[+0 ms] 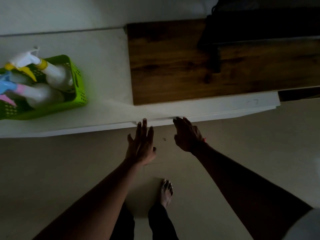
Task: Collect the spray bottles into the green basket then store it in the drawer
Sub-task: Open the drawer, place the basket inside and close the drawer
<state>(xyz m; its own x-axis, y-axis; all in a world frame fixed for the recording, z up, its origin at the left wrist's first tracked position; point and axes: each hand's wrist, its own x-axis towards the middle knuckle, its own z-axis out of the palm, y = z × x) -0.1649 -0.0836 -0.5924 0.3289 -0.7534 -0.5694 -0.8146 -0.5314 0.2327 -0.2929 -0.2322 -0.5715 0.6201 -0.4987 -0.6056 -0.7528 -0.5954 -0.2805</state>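
Fingers (144, 126) of the left hand (141, 146) are spread flat and empty, their tips at the front edge of the white counter (107, 70). Beside it, the right hand (187, 135) is loosely open too, holding nothing, its fingertips touching the same edge. Both forearms reach forward over the pale floor (69, 161), where a bare foot (166, 191) shows below them. Well apart to the left, the green basket (78, 87) sits on the counter with the spray bottles (57, 75) lying inside it, white bodies with yellow, pink and blue trigger heads. A dark wooden board (166, 63) covers the counter's right part, with a black object (259, 23) on it, too dim to identify.
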